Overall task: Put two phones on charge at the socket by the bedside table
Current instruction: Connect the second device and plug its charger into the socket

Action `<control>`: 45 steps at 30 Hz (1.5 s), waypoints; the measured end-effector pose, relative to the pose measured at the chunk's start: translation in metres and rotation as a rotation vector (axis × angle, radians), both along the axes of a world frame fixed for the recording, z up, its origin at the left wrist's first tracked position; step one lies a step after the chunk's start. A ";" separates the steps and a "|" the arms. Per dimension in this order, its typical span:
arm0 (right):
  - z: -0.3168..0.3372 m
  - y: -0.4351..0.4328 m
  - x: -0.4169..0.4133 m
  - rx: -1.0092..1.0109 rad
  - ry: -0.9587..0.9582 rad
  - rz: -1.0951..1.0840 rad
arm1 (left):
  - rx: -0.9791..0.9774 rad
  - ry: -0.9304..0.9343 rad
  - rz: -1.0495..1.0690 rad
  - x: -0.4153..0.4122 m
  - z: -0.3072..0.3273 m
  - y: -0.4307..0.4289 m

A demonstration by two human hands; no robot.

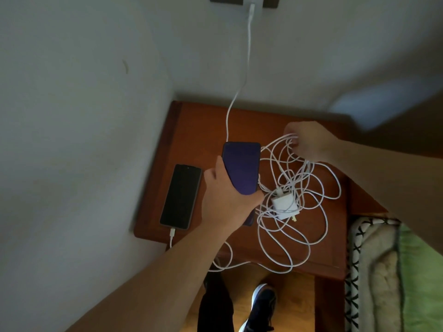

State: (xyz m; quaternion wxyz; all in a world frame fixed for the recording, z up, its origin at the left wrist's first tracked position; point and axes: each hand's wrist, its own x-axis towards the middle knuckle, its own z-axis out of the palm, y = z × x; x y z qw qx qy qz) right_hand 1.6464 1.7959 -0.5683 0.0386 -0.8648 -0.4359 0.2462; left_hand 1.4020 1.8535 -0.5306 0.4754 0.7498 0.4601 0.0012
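A black phone [181, 196] lies on the left of the brown bedside table [199, 123], a white cable plugged into its near end. My left hand [225, 200] grips a dark blue phone [241, 167] by its lower part, just above the table. A tangled white cable [294, 212] with a white charger plug [284, 204] lies at the table's middle and right. My right hand [309, 142] pinches loops of this tangle at the far right. Another white cable [248, 56] runs from the wall socket [251, 1] down to behind the blue phone.
Grey walls close the left and far sides. A bed with a green cover [419, 271] and a patterned blanket [374, 271] stands to the right. Below the table's near edge are the wooden floor and my dark shoe [261, 305]. Cable loops hang over the table's front edge.
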 end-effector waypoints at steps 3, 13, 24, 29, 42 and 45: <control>0.005 -0.002 0.002 0.010 -0.074 0.002 | -0.007 -0.019 -0.007 0.007 0.001 0.000; 0.044 -0.015 0.010 -0.293 -0.302 0.299 | 0.005 -0.032 -0.026 0.022 0.001 -0.012; 0.038 -0.056 0.004 -0.233 -0.121 0.203 | 0.042 -0.050 -0.004 0.028 0.000 -0.028; 0.038 -0.067 -0.005 0.264 -0.024 -0.103 | 0.038 -0.055 0.000 0.025 -0.002 -0.034; 0.064 -0.095 -0.034 0.254 0.393 -0.223 | 0.005 -0.083 0.108 0.020 0.008 -0.036; 0.055 -0.092 -0.041 0.146 0.513 -0.337 | 0.007 -0.070 0.132 0.017 0.006 -0.038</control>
